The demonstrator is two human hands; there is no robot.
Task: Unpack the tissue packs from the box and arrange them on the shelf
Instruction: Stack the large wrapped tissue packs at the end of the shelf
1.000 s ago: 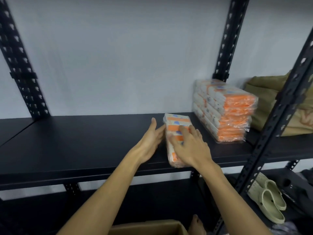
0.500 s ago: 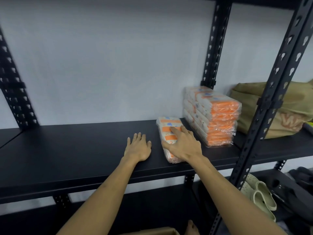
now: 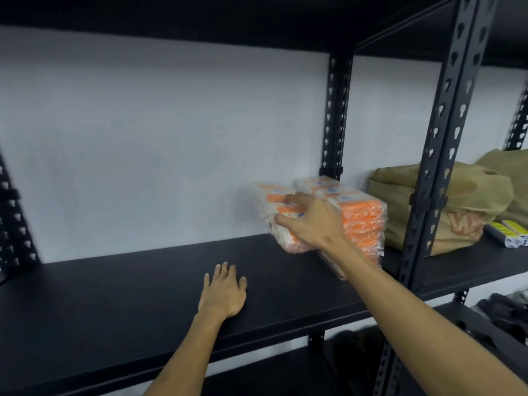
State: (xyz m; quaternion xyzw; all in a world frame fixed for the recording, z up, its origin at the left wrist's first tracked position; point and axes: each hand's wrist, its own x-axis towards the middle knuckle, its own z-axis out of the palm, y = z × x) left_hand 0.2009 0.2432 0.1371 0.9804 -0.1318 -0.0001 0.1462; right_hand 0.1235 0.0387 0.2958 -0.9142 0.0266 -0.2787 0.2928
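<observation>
- The right hand [image 3: 313,221] reached across the black shelf [image 3: 143,304] and gripped a single tissue pack [image 3: 274,215], fingers spread over its top face and thumb curled against its near left side.
- That tissue pack was held off the shelf board, tilted, with its far end raised toward the white wall [image 3: 157,138] and its near end dipping toward the shelf; whether the near end touched the board could not be told, since the pack was blurred.
- Its long axis ran from front to back of the shelf, angled slightly to the left at the far end, with the orange-and-white printed face turned up and leftward.
- The pack sat just beside the left face of the wrapped stack of tissue packs [image 3: 357,221], which stood on the shelf at its right end, next to the rear upright post [image 3: 334,115]; that stack's orange ends faced forward and to the right.
- The left hand [image 3: 224,292] lay flat, palm down, on the shelf near its front edge, fingers straight and close together, holding nothing, well apart from the pack.
- Beyond the front upright [image 3: 445,132], a tan bag [image 3: 457,204] rested on the neighbouring shelf section.
</observation>
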